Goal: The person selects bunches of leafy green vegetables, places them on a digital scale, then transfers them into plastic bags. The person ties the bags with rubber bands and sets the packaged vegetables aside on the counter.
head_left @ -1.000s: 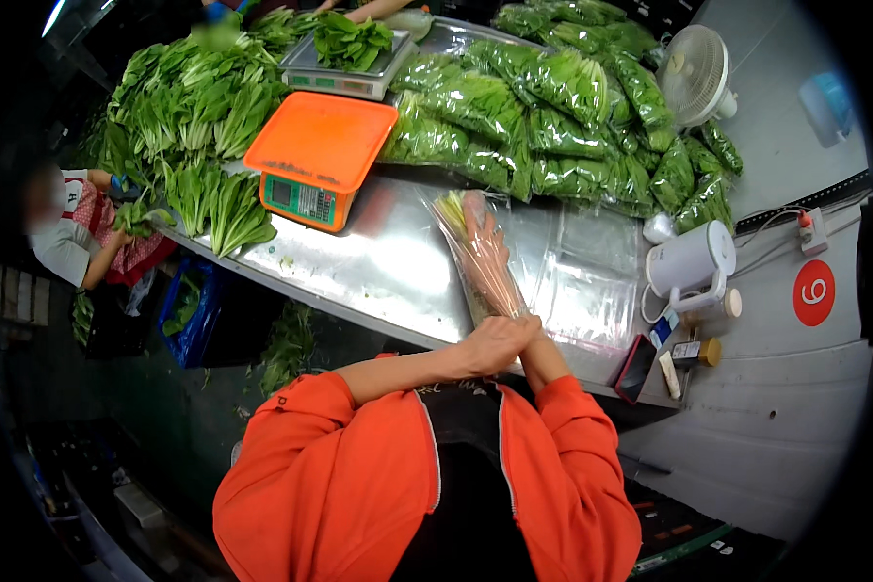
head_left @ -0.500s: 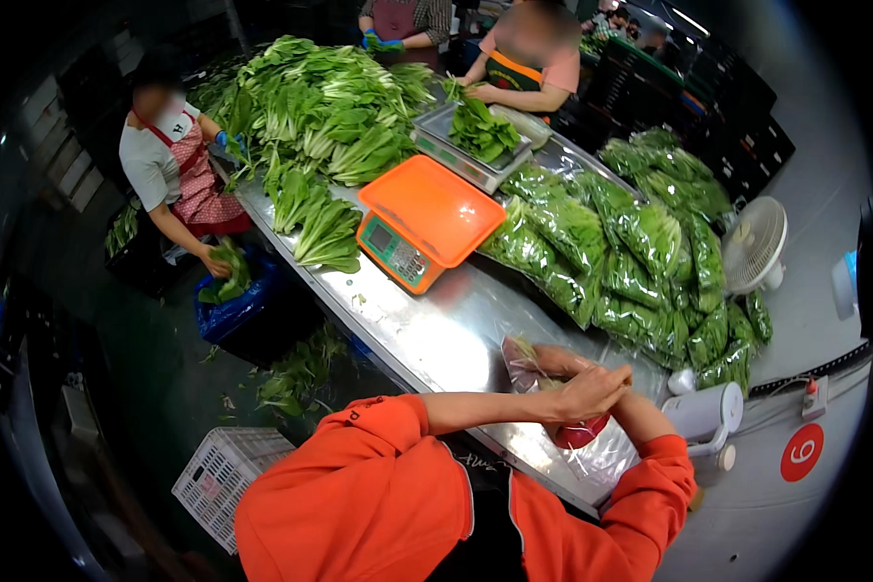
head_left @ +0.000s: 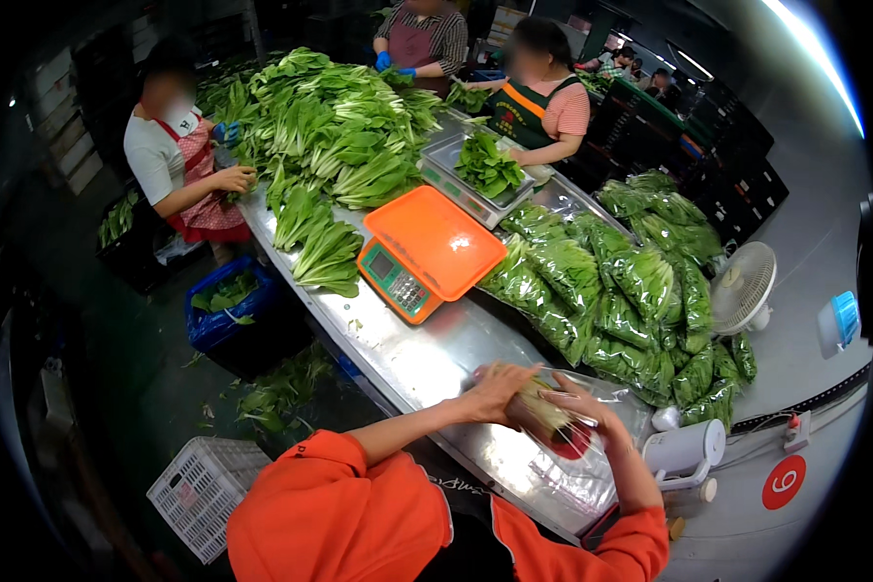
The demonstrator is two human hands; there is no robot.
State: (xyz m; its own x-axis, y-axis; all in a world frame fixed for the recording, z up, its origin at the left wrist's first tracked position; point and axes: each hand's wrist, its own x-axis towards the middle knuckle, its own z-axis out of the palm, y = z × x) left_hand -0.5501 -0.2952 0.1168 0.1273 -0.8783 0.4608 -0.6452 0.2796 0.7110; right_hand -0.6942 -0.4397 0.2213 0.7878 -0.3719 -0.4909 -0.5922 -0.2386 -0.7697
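Note:
A bundle of pale-stemmed leafy greens point(head_left: 537, 411) in clear plastic lies at the near part of the metal table, between my hands. My left hand point(head_left: 498, 390) wraps round its left end. On the other side, my right hand point(head_left: 592, 407) holds the plastic at the bundle's right end, fingers bent over it. Beneath the bundle and near my right wrist a red object point(head_left: 574, 444) shows in part; its kind is hidden. Clear plastic point(head_left: 623, 400) also shows just beyond my right hand.
An orange scale point(head_left: 432, 247) stands ahead on the metal table point(head_left: 398, 344), before a heap of loose greens point(head_left: 335, 121). Bagged greens point(head_left: 616, 291) pile up at right, near a fan point(head_left: 744, 288) and white jug point(head_left: 684, 448). Three people work across the table; a white crate point(head_left: 204, 495) sits left.
My hands, crossed at the wrists before, are now apart on either side of the bundle. The person at left has raised a hand from the blue-lined bin to the table.

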